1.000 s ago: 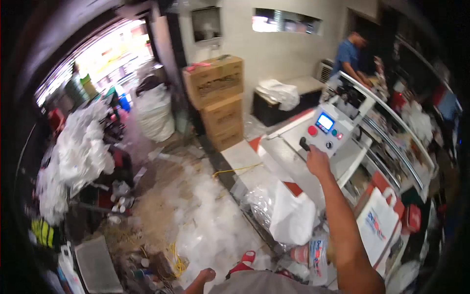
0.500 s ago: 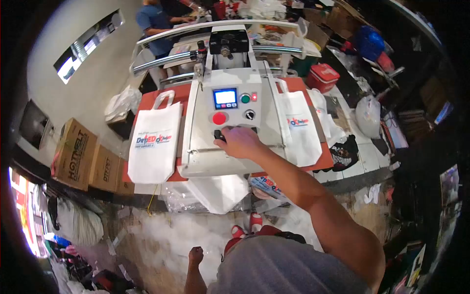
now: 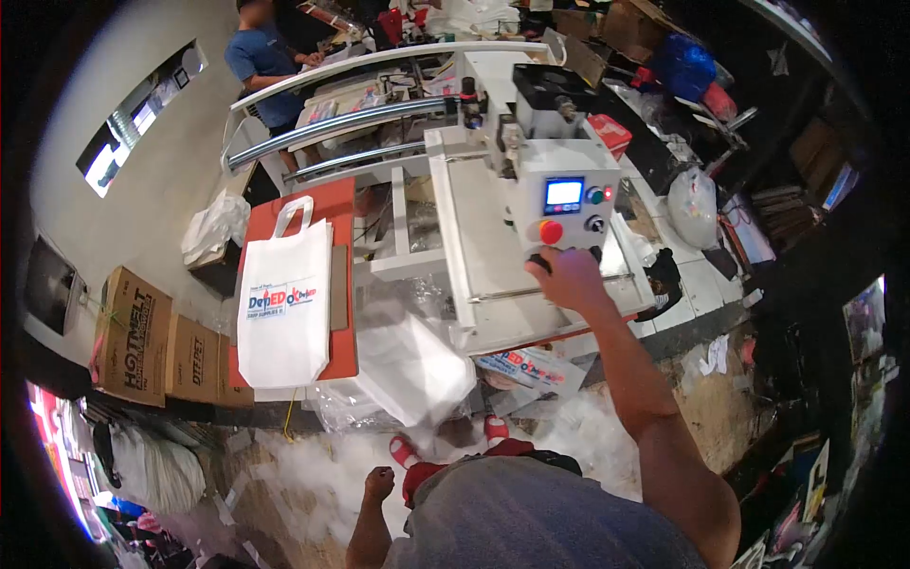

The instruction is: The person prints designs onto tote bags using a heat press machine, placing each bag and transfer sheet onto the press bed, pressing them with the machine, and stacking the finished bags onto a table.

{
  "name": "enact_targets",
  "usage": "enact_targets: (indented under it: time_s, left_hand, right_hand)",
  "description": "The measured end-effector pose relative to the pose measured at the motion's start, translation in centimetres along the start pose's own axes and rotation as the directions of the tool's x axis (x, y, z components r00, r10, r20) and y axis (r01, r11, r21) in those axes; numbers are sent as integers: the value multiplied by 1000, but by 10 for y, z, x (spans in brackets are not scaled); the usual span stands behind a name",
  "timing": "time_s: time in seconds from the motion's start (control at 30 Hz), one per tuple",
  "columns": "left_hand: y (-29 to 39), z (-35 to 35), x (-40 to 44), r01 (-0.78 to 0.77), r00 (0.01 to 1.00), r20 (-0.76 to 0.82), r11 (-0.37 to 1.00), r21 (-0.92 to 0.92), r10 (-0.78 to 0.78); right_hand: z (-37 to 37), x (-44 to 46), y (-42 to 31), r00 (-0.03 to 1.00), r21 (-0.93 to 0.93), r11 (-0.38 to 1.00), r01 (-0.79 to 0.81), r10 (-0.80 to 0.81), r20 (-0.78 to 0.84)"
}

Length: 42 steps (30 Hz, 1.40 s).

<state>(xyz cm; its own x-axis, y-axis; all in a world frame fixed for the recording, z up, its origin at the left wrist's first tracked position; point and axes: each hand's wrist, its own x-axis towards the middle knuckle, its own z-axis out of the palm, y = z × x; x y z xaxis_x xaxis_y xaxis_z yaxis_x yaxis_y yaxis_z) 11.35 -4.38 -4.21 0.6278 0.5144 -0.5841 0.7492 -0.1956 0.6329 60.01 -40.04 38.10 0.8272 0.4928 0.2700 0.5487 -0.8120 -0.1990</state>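
Observation:
My right hand is closed around the black handle on the front of a white heat press head. The head sits over the right side of the machine, and its control box carries a lit screen and a red button. On the uncovered left red platen lies a white tote bag with a blue and red print. Down beside my body hangs my left hand, fingers curled, with nothing visible in it.
Steel rails run across the machine's back. A person in a blue shirt works behind it. Cardboard boxes stand at left. White bags in plastic lie below the platens, and a printed sheet is under the press head.
My right hand has moved the press head rightward along the rails, off the middle and over the right-hand bag. More of the left platen shows. My left hand still hangs low.

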Motion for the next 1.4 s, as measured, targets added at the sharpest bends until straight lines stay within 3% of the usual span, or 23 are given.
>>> enact_targets:
  time_s: [0.13,0.2,0.27,0.33,0.37,0.4,0.43,0.47,0.5,0.6,0.7,0.8,0.93,1.0,1.03,1.07,1.13,1.2,1.23,1.27,1.3,1.33,1.4]
  left_hand:
    - [18,-45,17,-17,994,110,1000,21,15]
    - [4,-69,37,-20,990,142,1000,3,19]
    - [-6,-106,47,-19,990,140,1000,18,16]
    - [-33,-137,78,-28,989,144,999,19,25]
    - [-58,-157,100,-350,933,184,896,272,309]
    - [-77,-176,112,-605,793,287,637,477,538]
    - [-78,-195,117,-634,770,280,635,442,573]
    - [-33,-220,89,-411,911,138,847,337,388]
    - [-26,-239,90,-477,879,120,851,221,462]
    - [12,-282,92,-399,916,156,878,266,369]
    - [13,-297,114,-361,930,200,877,318,310]
    - [19,-296,119,-341,928,268,883,322,260]
    - [62,-290,101,-399,866,437,862,314,241]
    - [87,-290,90,-460,828,487,835,303,279]
    - [102,-292,86,-519,787,528,805,287,319]
    - [121,-295,80,-518,786,530,806,287,317]
    - [170,-306,69,-539,710,636,814,216,302]
    - [222,-319,70,-532,701,645,826,187,305]
    - [250,-326,69,-528,687,657,834,160,309]
    - [283,-333,67,-516,739,583,840,168,337]
    - [298,-336,78,-646,665,513,763,29,543]
    - [311,-330,98,-665,679,421,747,5,602]
    - [337,-320,135,-866,499,170,497,60,849]
  right_hand:
    - [-13,-4,7,996,-2,997,-79,79,-40]
    - [-2,-7,23,989,33,999,-7,12,-145]
    - [-9,-7,14,984,22,983,-180,180,10]
    - [-3,-12,10,987,-29,997,-77,72,-143]
    - [2,-15,6,988,-36,996,-80,74,-138]
    - [9,-17,1,963,-105,989,-99,69,-261]
    - [16,-17,-6,925,-165,979,-121,51,-377]
    - [21,-18,-10,931,-159,981,-107,43,-363]
    - [26,-20,-11,916,-163,980,-116,42,-399]
    - [33,-16,-7,917,-179,969,-169,88,-388]
    - [23,-14,-13,966,-148,968,-204,174,-192]
    - [24,-13,-16,952,-155,979,-129,78,-297]
    - [26,-15,-17,949,-138,966,-221,180,-261]
    - [27,-15,-24,909,-79,947,-311,272,-316]
    - [32,-15,-34,892,-151,957,-249,166,-421]
    - [40,-15,-52,892,-152,956,-251,167,-419]
    - [66,-13,-99,729,-191,928,-321,114,-675]
    - [126,-15,-154,738,152,950,-274,309,-600]
    - [156,-12,-189,819,297,931,-211,334,-467]
    - [186,-10,-214,887,378,924,-53,217,-407]
    - [217,-2,-253,906,417,900,-125,275,-322]
    - [224,14,-295,942,527,841,-123,267,-205]
    - [247,37,-351,970,558,826,-79,193,-148]
